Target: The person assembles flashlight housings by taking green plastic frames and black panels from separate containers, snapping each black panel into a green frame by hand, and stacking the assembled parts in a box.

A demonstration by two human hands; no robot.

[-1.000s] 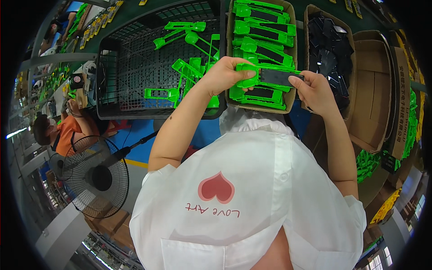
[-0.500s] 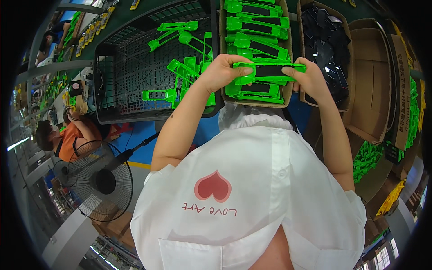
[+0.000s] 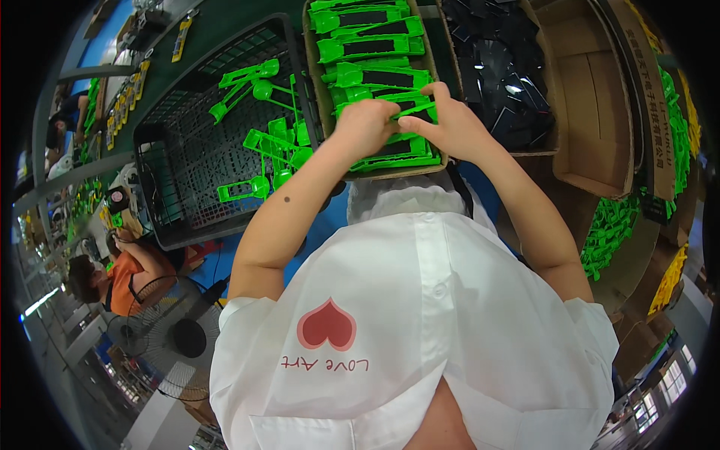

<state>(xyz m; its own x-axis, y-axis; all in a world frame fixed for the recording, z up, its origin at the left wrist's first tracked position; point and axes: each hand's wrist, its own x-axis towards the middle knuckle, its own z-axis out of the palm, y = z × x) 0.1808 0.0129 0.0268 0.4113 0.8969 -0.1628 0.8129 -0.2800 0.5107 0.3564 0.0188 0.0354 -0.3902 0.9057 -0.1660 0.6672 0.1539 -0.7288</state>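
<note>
Over a cardboard box (image 3: 444,161), both my hands close on a green plastic frame (image 3: 417,109) with a dark panel in it. The frame is tilted and lies low among the others. My left hand (image 3: 364,129) has its fingers curled at the left end, partly hiding it. At the other end my right hand (image 3: 457,129) pinches, thumb below and forefinger above. Several similar green frames (image 3: 373,46) with dark panels lie stacked in rows in the box.
Left of the box stands a black plastic crate (image 3: 193,142) with loose green frames (image 3: 276,146). Glossy black panels (image 3: 499,75) fill a box to the right, beside another carton (image 3: 592,97). A fan (image 3: 184,337) and a person in orange (image 3: 131,281) are at the left.
My hands have come closer together and brought the green frame down to the stack, tilting it. The whole view has shifted, so the boxes appear farther left.
</note>
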